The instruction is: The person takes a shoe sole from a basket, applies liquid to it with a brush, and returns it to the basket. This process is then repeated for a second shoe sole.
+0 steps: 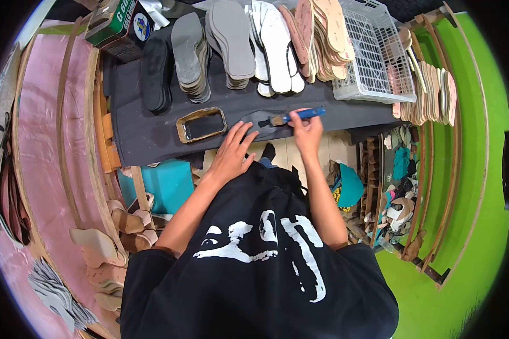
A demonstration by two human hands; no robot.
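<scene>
My right hand is closed round the blue handle of a brush. Its bristles rest on a dark grey insole lying flat on the dark tabletop, where a blackish wet-looking patch shows beside the tip. With fingers stretched out, my left hand presses the near left edge of that insole. Just left of this hand stands a small open tub with a brown, crusted rim and a dark inside.
Along the table's back lie stacks of black insoles, grey insoles, white insoles and tan insoles. A grey plastic crate stands at the back right, a green-labelled tin at the back left. Wooden racks flank both sides.
</scene>
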